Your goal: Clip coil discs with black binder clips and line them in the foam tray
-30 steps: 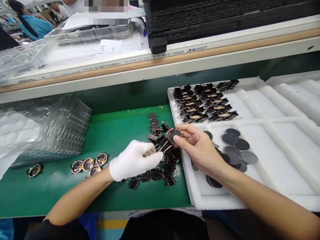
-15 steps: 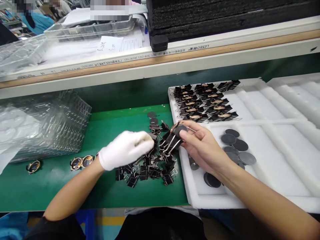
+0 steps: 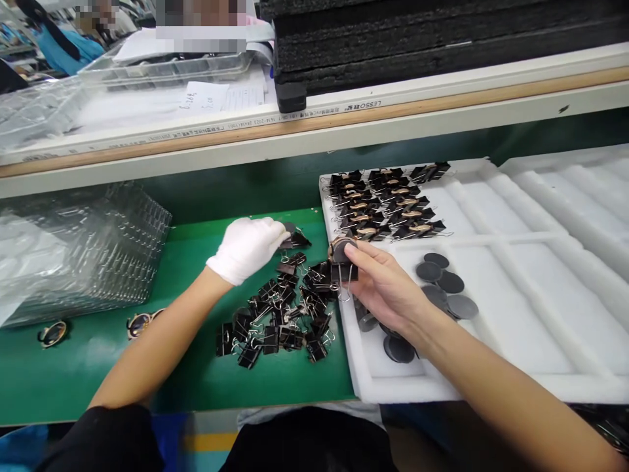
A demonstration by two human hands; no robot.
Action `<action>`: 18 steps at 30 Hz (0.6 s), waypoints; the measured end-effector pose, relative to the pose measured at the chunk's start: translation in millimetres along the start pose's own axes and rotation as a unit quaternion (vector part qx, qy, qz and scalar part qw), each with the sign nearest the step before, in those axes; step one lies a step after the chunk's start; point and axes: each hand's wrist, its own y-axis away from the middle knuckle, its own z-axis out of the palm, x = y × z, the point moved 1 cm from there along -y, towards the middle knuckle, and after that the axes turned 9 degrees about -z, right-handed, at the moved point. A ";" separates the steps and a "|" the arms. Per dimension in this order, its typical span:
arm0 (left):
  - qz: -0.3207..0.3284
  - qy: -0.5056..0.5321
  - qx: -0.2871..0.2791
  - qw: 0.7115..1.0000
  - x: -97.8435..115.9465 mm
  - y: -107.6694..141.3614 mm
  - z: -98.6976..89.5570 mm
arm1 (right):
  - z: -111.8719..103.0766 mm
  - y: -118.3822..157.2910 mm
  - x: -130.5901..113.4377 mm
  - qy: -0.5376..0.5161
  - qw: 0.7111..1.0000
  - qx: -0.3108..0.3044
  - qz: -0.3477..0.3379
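Note:
My left hand (image 3: 250, 249), in a white glove, is closed on a black binder clip (image 3: 299, 240) above the back of the green table. A dark round disc (image 3: 289, 227) shows right by its fingertips; whether they hold it too I cannot tell. Bare, my right hand (image 3: 381, 275) grips gold-rimmed glasses mostly hidden by its fingers. The thumb presses a dark disc (image 3: 344, 252) against them, and a binder clip (image 3: 344, 271) with silver handles is clamped below. Between and under the hands lies a loose pile of binder clips (image 3: 280, 308).
On the right, a white foam tray (image 3: 515, 275) carries rows of clipped glasses (image 3: 363, 203) and several loose dark discs (image 3: 449, 282). Round glasses (image 3: 53, 334) lie at left before stacked clear plastic trays (image 3: 98, 262). A shelf edge (image 3: 314, 131) crosses behind.
My left hand has moved up and back from the clip pile, with a binder clip now visible in it. My right hand has turned the clipped glasses so the clip hangs upright.

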 end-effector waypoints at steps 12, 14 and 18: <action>-0.150 0.362 -0.012 0.920 -8.8 34.0 -20.7 | 1.1 7.1 11.4 0.189 0.972 -0.128 -0.048; -0.189 0.448 -0.060 0.871 -2.9 37.5 -29.5 | 4.0 10.2 10.7 0.233 0.956 -0.162 -0.077; -0.191 0.503 -0.109 0.836 6.1 42.9 -38.9 | 9.8 17.8 9.0 0.274 0.942 -0.148 -0.121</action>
